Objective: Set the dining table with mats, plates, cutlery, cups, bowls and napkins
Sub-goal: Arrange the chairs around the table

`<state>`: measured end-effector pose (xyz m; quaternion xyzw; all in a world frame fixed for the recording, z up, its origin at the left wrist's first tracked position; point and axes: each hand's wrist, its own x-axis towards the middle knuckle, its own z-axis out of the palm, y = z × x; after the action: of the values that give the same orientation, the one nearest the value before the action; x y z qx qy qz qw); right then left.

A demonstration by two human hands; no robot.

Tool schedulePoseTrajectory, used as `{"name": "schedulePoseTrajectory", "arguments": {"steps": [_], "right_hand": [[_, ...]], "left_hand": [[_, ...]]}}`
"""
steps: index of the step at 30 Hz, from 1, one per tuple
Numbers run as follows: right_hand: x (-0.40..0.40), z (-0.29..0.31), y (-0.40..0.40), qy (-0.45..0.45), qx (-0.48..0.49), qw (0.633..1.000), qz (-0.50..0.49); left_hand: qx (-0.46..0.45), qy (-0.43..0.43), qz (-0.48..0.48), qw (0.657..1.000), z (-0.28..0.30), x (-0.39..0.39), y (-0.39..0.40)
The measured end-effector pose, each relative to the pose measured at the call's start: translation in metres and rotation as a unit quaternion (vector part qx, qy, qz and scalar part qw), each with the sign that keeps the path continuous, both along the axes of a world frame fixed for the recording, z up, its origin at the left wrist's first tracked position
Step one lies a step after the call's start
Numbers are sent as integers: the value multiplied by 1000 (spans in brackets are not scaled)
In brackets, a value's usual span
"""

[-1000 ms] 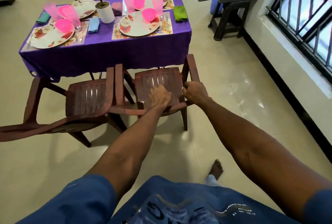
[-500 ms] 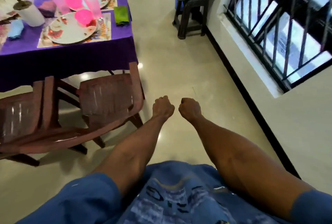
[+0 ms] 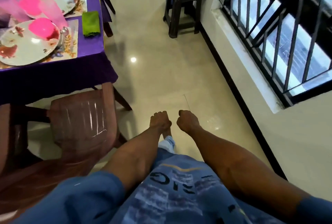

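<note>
— Sitting on its patterned mat, the white floral plate (image 3: 27,48) carries a pink plastic bowl (image 3: 43,28); a folded green napkin (image 3: 90,23) lies beside it near the purple-clothed desk (image 3: 89,58) edge, ready for a diner.

— And the hands?

— Left hand (image 3: 159,122) and right hand (image 3: 187,121) hang over the floor, fingers curled into fists, holding nothing, apart from the brown plastic chair (image 3: 80,121).

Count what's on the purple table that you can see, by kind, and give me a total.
Plates: 2
Pink bowls: 2
Pink cups: 2
Green napkins: 1
Place mats: 2
Cutlery beside the near plate: blurred, uncounted
Total: 9
</note>
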<state>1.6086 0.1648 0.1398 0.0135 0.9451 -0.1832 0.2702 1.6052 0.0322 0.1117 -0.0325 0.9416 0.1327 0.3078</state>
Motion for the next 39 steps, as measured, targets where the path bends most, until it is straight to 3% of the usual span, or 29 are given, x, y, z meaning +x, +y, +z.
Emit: {"name": "schedulePoseTrajectory", "arguments": {"steps": [10, 20, 27, 31, 39], "right_hand": [[-269, 5, -22, 32, -16, 999, 17], [-532, -19, -17, 15, -5, 991, 136], [-729, 6, -8, 50, 29, 977, 207], [-829, 11, -31, 89, 19, 968, 235], [-1004, -18, -114, 46, 6, 956, 291]], "left_hand": [[26, 41, 69, 996, 25, -257, -23], [-18, 32, 90, 995, 2, -490, -47], [-9, 71, 218, 973, 21, -655, -52], [3, 111, 282, 953, 23, -741, -60], [1, 97, 308, 946, 2, -904, -143]]}}
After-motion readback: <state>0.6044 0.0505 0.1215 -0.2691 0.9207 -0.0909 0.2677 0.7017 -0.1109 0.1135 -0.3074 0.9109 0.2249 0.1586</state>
